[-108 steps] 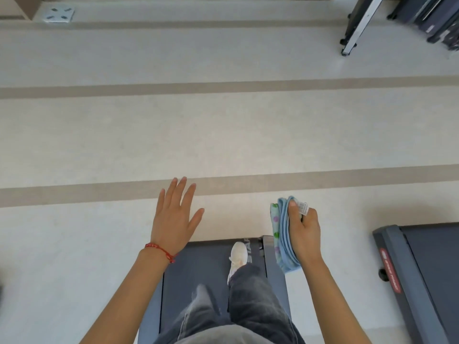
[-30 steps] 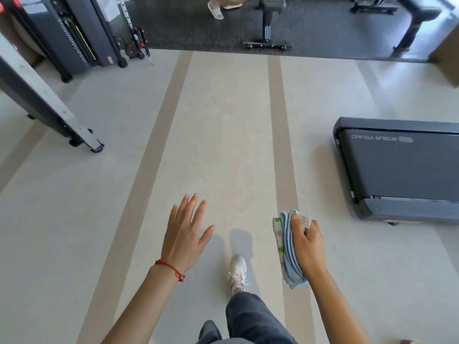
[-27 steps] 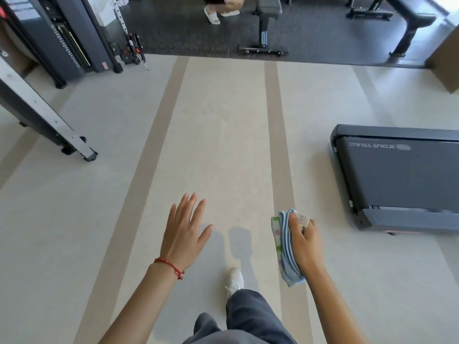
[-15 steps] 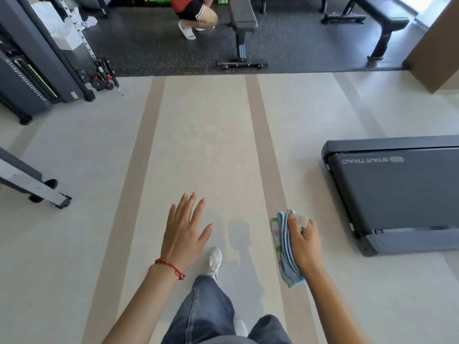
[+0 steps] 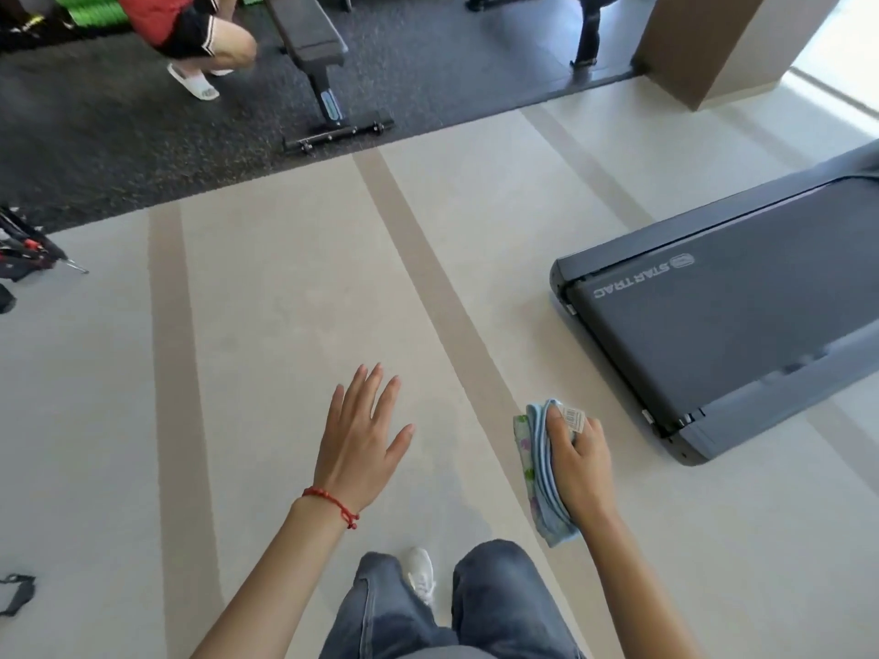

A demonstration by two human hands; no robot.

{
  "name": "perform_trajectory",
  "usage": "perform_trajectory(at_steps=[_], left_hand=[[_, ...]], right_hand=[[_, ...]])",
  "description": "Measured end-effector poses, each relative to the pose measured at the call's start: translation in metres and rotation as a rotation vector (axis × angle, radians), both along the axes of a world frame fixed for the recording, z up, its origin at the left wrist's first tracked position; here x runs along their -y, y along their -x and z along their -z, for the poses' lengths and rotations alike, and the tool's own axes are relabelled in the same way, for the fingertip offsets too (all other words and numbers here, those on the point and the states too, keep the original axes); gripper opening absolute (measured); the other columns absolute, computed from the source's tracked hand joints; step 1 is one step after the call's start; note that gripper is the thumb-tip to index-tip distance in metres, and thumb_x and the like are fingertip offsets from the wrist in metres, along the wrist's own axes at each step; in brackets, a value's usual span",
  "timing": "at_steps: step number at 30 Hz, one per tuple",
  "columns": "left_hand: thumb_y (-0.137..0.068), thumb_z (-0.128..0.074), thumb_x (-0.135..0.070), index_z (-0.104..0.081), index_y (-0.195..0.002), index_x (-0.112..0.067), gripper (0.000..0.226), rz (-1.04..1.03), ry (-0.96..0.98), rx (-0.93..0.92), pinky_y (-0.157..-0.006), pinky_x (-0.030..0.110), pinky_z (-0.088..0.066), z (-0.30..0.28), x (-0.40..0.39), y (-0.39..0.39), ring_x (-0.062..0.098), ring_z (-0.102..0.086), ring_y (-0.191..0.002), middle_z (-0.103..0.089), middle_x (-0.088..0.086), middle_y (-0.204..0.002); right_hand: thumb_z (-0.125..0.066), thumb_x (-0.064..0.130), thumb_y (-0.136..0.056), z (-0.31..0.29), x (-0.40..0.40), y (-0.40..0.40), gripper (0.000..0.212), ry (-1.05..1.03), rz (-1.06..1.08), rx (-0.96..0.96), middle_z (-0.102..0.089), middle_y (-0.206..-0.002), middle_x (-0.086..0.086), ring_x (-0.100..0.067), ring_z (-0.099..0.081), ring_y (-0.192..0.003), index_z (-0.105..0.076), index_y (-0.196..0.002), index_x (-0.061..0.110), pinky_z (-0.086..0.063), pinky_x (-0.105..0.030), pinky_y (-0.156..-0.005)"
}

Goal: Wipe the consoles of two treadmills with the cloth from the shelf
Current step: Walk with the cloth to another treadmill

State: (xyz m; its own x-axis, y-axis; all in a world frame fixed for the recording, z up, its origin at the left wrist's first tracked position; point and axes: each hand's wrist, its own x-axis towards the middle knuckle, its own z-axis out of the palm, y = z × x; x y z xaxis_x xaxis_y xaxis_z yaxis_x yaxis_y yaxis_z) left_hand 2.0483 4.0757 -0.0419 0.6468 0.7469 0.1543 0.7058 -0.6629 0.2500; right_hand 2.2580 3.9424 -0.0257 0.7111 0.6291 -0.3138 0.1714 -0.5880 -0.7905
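Far left edge there's some dark gym gear with red bits (image 5: 21,252), only partly in frame, and a small black strap (image 5: 16,593) lying on the pale floor (image 5: 266,325) near left. The floor is smooth, light beige with darker tan stripes (image 5: 178,397) running away from the camera. Past it, far across the top, is black speckled rubber matting (image 5: 119,135), where a person in a red top and black shorts (image 5: 190,28) squats in white slides, just left of a black padded weight bench (image 5: 311,45) on a crossbar foot.

Left hand (image 5: 361,439) is empty, fingers spread wide, palm down over the floor, with a red string bracelet (image 5: 333,504) on the wrist. Below it you can see blue jeans (image 5: 428,606) and a white sneaker (image 5: 421,575).

Right hand (image 5: 578,463) is closed around the folded cloth (image 5: 535,473), thumb on top. It's a soft light-blue cloth with a white edge printed in green and purple, several layers stacked, and a little barcode tag poking out near the fingers. It's held in the air, apart from the treadmill.

Right side: the rear end of a grey Star Trac treadmill (image 5: 742,335), flat dark belt, boxy plastic frame. Its console isn't in view. Far right, a brown square pillar (image 5: 689,40).
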Motion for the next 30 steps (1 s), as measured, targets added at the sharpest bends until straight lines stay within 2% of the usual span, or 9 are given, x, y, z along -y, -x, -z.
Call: perform_trajectory(at_steps=[4,6,8,12,15,19,24,28,30], left_hand=[[-0.098,-0.017,-0.049,-0.042,-0.13,-0.008,0.058,0.115,0.034,-0.01,-0.105,0.044,-0.022,0.005,-0.041,-0.049,0.03,-0.03,-0.129,-0.048,0.02,-0.135],[-0.098,-0.015,-0.049,-0.042,-0.13,-0.007,0.06,0.159,0.036,-0.021,-0.104,0.043,-0.019,0.008,-0.062,-0.082,0.03,-0.029,-0.13,-0.048,0.02,-0.135],[-0.097,-0.023,-0.047,-0.042,-0.13,-0.007,0.055,0.197,0.017,-0.016,-0.105,0.044,-0.021,0.012,-0.081,-0.118,0.03,-0.029,-0.129,-0.047,0.02,-0.135],[-0.088,-0.037,-0.04,-0.044,-0.13,-0.006,0.055,0.293,0.001,-0.016,-0.101,0.05,-0.032,0.009,-0.107,-0.196,0.032,-0.033,-0.129,-0.047,0.019,-0.136],[-0.088,-0.037,-0.04,-0.042,-0.132,-0.006,0.055,0.393,-0.008,-0.011,-0.104,0.049,-0.031,0.004,-0.118,-0.254,0.032,-0.034,-0.129,-0.047,0.02,-0.136],[-0.087,-0.038,-0.039,-0.037,-0.132,-0.009,0.055,0.527,0.002,-0.002,-0.099,0.055,-0.034,-0.001,-0.126,-0.324,0.03,-0.029,-0.13,-0.047,0.02,-0.136],[-0.087,-0.036,-0.041,-0.036,-0.133,-0.01,0.056,0.706,0.001,-0.018,-0.1,0.053,-0.033,0.001,-0.138,-0.408,0.03,-0.03,-0.13,-0.046,0.02,-0.136],[-0.09,-0.034,-0.044,-0.043,-0.132,-0.006,0.057,0.823,0.009,-0.006,-0.099,0.054,-0.035,0.002,-0.155,-0.487,0.032,-0.032,-0.129,-0.046,0.02,-0.136],[-0.087,-0.039,-0.041,-0.047,-0.13,-0.005,0.057,0.868,0.01,0.007,-0.099,0.054,-0.035,0.004,-0.166,-0.528,0.032,-0.033,-0.129,-0.047,0.02,-0.135]], right_hand=[[-0.039,0.039,-0.096,0.004,-0.023,-0.036,0.041,-0.005,0.082,0.003,-0.046,-0.082,0.011,-0.016,-0.049,-0.085,-0.059,-0.073,0.011,-0.033,-0.028,-0.074],[-0.04,0.038,-0.096,0.005,-0.035,-0.062,0.039,-0.006,0.132,-0.004,-0.044,-0.082,0.014,-0.017,-0.047,-0.09,-0.06,-0.078,0.01,-0.032,-0.027,-0.076],[-0.04,0.038,-0.096,0.007,-0.046,-0.091,0.034,-0.016,0.183,-0.001,-0.043,-0.083,0.014,-0.018,-0.048,-0.09,-0.059,-0.082,0.013,-0.032,-0.026,-0.077],[-0.04,0.039,-0.096,0.004,-0.058,-0.148,0.028,-0.036,0.304,-0.002,-0.047,-0.091,0.001,-0.015,-0.048,-0.083,-0.053,-0.078,0.022,-0.032,-0.027,-0.077],[-0.042,0.036,-0.096,-0.003,-0.058,-0.185,0.025,-0.058,0.401,-0.026,-0.044,-0.085,0.011,-0.017,-0.048,-0.089,-0.046,-0.072,0.033,-0.034,-0.03,-0.081],[-0.041,0.037,-0.096,-0.003,-0.048,-0.227,0.024,-0.037,0.55,-0.007,-0.046,-0.086,0.003,-0.02,-0.049,-0.087,-0.046,-0.073,0.031,-0.035,-0.03,-0.079],[-0.041,0.042,-0.095,0.01,-0.036,-0.272,0.03,-0.029,0.768,0.013,-0.056,-0.087,-0.01,-0.023,-0.054,-0.082,-0.046,-0.067,0.031,-0.039,-0.032,-0.071],[-0.043,0.042,-0.095,0.011,-0.039,-0.32,0.033,-0.031,0.934,0.006,-0.053,-0.086,-0.009,-0.023,-0.052,-0.078,-0.045,-0.064,0.029,-0.042,-0.032,-0.071],[-0.044,0.04,-0.095,0.013,-0.047,-0.349,0.034,-0.039,0.998,0.021,-0.053,-0.084,-0.01,-0.022,-0.052,-0.072,-0.045,-0.063,0.026,-0.041,-0.031,-0.064]])
